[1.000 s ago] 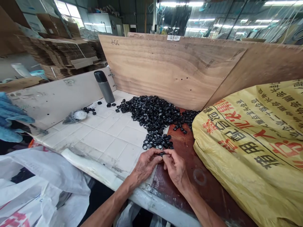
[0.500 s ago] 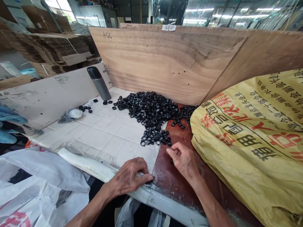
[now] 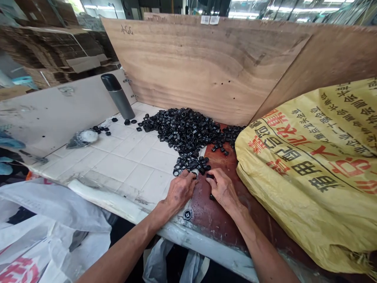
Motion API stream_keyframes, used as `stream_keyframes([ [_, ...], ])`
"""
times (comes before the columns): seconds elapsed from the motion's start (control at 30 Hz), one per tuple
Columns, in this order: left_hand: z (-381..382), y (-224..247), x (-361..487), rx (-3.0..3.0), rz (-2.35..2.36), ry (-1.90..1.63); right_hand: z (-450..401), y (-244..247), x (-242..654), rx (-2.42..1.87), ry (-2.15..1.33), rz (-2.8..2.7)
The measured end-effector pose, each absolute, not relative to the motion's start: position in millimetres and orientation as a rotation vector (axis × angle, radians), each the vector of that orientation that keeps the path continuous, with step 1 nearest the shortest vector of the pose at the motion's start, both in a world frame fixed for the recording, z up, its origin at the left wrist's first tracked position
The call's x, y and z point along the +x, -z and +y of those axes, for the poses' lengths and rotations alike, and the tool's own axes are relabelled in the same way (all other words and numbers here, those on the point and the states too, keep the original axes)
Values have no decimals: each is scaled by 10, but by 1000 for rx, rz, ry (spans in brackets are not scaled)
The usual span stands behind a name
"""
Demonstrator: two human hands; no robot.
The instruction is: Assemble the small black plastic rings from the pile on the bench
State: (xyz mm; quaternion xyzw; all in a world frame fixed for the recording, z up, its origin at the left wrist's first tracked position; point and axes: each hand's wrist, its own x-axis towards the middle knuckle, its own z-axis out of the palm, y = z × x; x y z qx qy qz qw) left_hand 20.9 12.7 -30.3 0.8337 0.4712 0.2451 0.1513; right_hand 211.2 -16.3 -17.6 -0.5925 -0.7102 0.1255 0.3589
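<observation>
Many small glossy black rings (image 3: pixel 190 165) lie heaped just ahead of the left hand (image 3: pixel 180 192), which reaches their near edge, while one loose ring (image 3: pixel 212 197) sits under the right hand (image 3: pixel 223 189) on a red-brown board (image 3: pixel 218 224); the hands stand apart, and I cannot tell whether either grips a ring.

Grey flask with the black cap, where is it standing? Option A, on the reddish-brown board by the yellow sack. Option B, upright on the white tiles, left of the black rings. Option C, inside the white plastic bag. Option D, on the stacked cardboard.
B. The grey flask with a black cap stands upright on the white tiles, left of the heap of small black rings.
</observation>
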Motion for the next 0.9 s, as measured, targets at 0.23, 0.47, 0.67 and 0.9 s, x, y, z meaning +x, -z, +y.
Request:
stream_keyframes([
  [0.23, 64, 244, 130, 2216, 1164, -924, -234, 34, 2018, -1449, -724, -1423],
  [0.47, 68, 134, 132, 1909, 1026, -982, -269, -119, 1950, -1261, -800, -1554],
  [0.67, 82, 100, 133, 1682, 844, -1069, -286, -110, 1911, -1280, -792, -1532],
  [0.9, 131, 89, 128, 1607, 756, -1146, -302, -81, 1904, -1219, -785, -1489],
])
